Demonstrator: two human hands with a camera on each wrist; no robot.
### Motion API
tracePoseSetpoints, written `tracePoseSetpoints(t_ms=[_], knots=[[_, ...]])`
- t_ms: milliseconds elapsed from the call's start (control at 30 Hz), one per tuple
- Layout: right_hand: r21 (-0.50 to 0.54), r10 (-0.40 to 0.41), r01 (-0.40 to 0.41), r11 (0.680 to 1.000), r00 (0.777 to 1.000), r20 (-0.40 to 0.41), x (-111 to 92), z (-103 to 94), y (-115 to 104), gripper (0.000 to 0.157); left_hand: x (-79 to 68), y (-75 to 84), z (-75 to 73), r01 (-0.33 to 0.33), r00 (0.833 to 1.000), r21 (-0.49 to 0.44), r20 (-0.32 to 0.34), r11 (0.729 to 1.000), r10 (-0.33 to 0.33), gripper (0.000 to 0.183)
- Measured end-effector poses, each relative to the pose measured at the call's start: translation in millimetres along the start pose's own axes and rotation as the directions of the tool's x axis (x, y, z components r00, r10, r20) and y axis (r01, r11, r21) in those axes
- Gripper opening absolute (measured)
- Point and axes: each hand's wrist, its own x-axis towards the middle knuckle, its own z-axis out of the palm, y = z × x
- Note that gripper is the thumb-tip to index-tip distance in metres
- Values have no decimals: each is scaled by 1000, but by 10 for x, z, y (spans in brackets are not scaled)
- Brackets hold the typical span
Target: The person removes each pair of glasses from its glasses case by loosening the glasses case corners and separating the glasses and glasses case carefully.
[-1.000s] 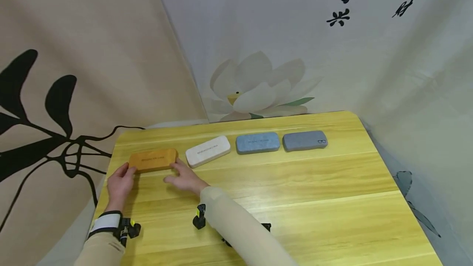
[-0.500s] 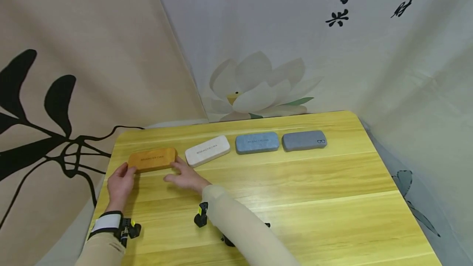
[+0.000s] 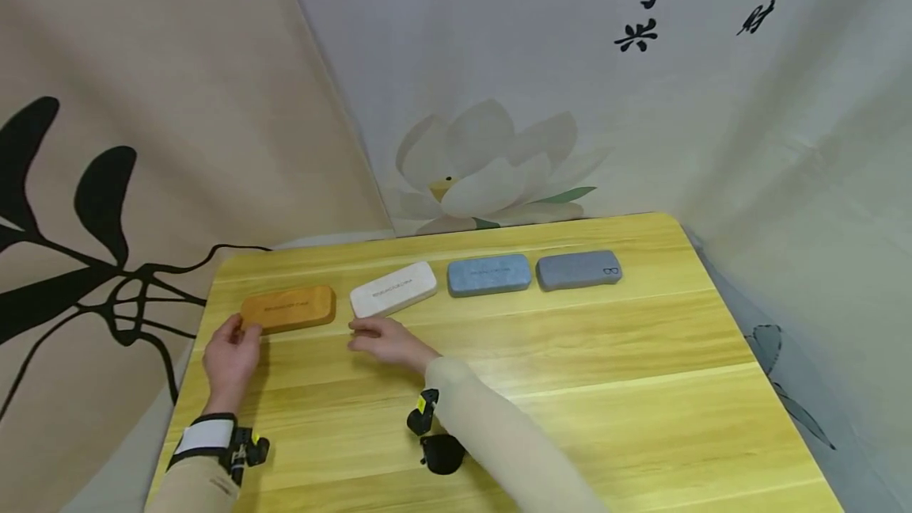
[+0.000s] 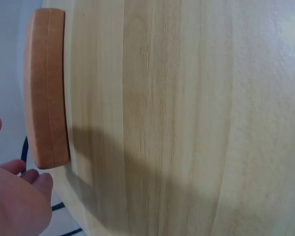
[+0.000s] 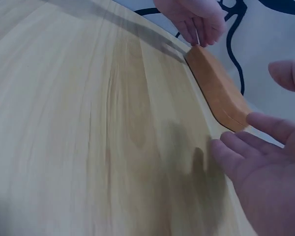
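Observation:
An orange glasses case point(image 3: 288, 309) lies at the far left of the wooden table. My left hand point(image 3: 231, 359) is at its left end; in the left wrist view the fingers point(image 4: 42, 182) are loosely bent beside the end of the case, with the thumb apart. Whether they touch it I cannot tell. My right hand point(image 3: 388, 341) hovers just in front of the white glasses case point(image 3: 393, 290), holding nothing. From the right wrist, its fingers point(image 5: 231, 150) look spread and straight near the orange case's point(image 5: 219, 88) other end.
To the right of the white case, a blue glasses case point(image 3: 488, 275) and a grey one point(image 3: 579, 270) with a small spectacles mark stand in the row. Printed curtains point(image 3: 499, 62) hang behind the table point(image 3: 606, 394).
My right hand has drawn away from the orange case's right end, moving right toward the white case. The left hand stays by the orange case. The head view has shifted slightly.

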Motion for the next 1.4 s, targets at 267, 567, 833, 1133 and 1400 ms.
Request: tracePoseSetpoints(t_ms=[267,567,833,1133,1400], knots=[[23,-30,29,999,999,15,-173,-212,60,52,-82,-1,-40,-28,999,-73,40,997,31,58],[-29,-44,44,999,999,5,-326,-397,173,49,-217,113,-5,-88,996,-75,-5,993,88,57],[-74,-36,35,997,999,-11,-464,-564,230,49,-324,185,64,-147,989,-101,5,984,148,55],[-108,-55,51,993,998,-36,-583,-784,227,50,-467,339,144,-161,983,-142,59,977,171,53],[-148,-88,76,986,993,-76,-645,-941,226,49,-571,462,258,-157,970,-196,156,968,188,54]])
